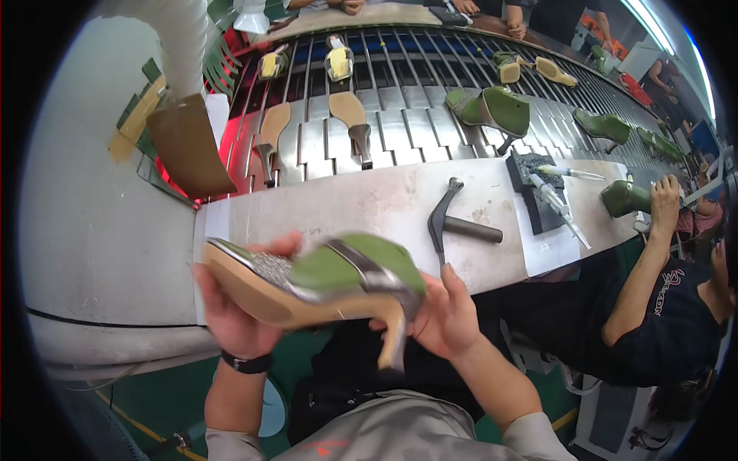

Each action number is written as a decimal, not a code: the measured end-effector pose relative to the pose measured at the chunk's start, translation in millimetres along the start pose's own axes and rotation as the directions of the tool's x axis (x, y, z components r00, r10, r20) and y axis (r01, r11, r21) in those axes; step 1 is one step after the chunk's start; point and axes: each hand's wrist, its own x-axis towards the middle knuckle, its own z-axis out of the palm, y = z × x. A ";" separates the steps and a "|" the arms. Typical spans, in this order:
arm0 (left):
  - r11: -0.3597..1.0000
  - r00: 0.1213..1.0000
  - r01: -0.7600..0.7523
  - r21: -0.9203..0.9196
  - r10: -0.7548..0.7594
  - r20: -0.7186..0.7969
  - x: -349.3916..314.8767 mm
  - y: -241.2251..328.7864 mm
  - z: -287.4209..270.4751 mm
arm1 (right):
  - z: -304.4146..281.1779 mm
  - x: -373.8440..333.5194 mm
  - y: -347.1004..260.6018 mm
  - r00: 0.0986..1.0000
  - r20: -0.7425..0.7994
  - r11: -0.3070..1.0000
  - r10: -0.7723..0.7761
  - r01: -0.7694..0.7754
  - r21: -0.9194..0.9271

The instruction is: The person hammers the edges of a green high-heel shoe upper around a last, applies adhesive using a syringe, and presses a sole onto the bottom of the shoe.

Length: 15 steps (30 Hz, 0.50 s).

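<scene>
A green high-heeled shoe [323, 280] with a tan sole and a dark strap is held up before me, slightly blurred and tilted so its sole partly shows. My left hand [238, 315] wraps round the toe end. At the heel end, my right hand [446, 315] grips the back of the shoe, its thumb raised. Past the shoe, on the pale worktable [307, 203], lies a hammer [461, 223] with a dark handle. To its right, syringe-like applicators [550, 196] rest on a dark block [530, 207].
Beyond the table runs a metal roller conveyor [415, 107] carrying several shoes, among them a green heeled shoe [500, 111] and upturned tan soles [350, 111]. A co-worker [661, 307] at right handles another green shoe [623, 198]. A white duct [177, 46] and brown board [188, 146] stand left.
</scene>
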 end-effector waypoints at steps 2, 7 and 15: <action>0.996 0.994 0.067 -0.055 -0.062 0.091 11.3 -23.2 21.3 | 8.0 -5.5 5.2 0.999 0.015 0.999 0.032 -0.033 0.019; 0.668 0.938 0.316 0.674 -0.115 -0.326 5.2 -54.3 -13.4 | 30.2 17.0 -47.9 0.892 -0.253 0.919 -0.375 0.320 -0.231; -0.163 0.933 -0.336 0.928 0.079 0.351 -11.8 -81.1 -0.8 | -36.3 186.5 -203.0 0.547 -0.015 0.146 -0.837 0.197 -0.969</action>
